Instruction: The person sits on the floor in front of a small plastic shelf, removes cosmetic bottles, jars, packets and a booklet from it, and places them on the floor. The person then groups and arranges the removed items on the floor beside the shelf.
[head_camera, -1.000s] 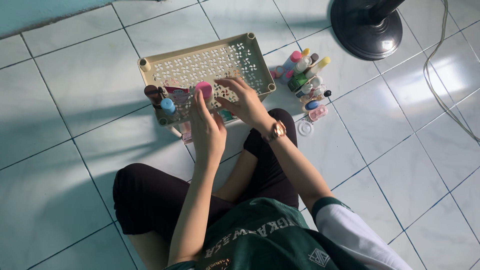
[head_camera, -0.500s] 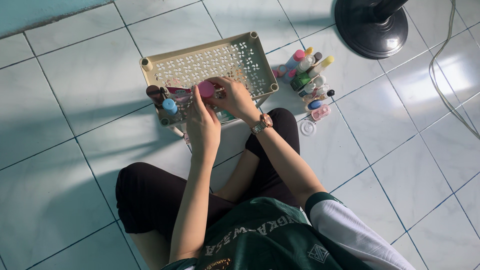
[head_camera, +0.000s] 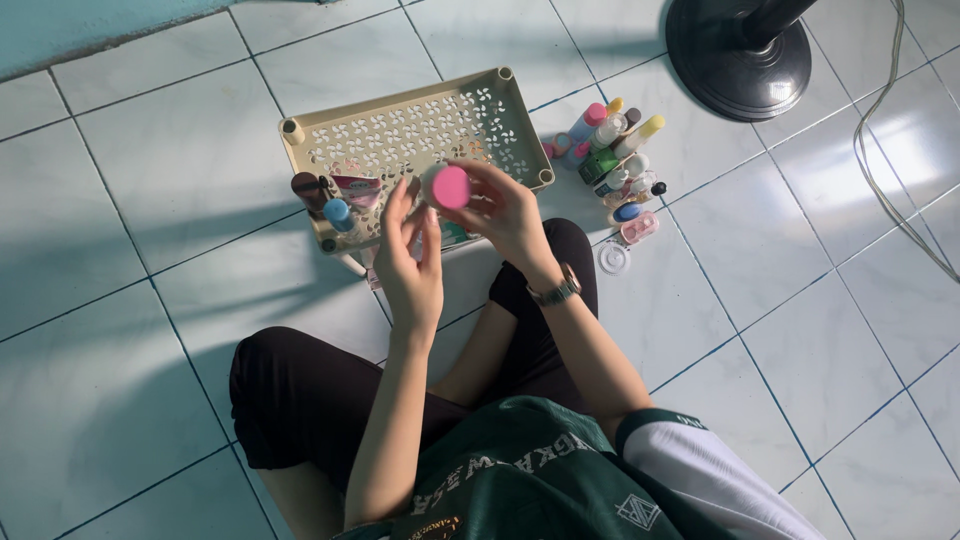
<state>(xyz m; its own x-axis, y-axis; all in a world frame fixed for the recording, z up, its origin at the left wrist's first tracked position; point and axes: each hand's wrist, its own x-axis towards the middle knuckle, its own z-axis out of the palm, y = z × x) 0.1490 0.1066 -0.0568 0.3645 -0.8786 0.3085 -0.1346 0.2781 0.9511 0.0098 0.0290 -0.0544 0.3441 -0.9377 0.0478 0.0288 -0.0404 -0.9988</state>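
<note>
I sit cross-legged on a tiled floor. My right hand (head_camera: 505, 215), with a watch on its wrist, grips a small white container with a pink lid (head_camera: 446, 187) above the near edge of a cream perforated plastic tray (head_camera: 400, 130). My left hand (head_camera: 410, 262) is raised beside it with fingers apart, its fingertips close to the container and holding nothing. A few small bottles (head_camera: 325, 200), one brown-topped and one blue-topped, stand in the tray's near left corner.
A cluster of several small cosmetic bottles and tubes (head_camera: 615, 160) lies on the tiles right of the tray, with a clear round lid (head_camera: 613, 259) nearby. A black fan base (head_camera: 740, 60) stands at the far right, and a white cord (head_camera: 900, 150) trails beside it.
Both hands have drawn back from the tray toward me, and the pink-lidded container has come up with my right hand.
</note>
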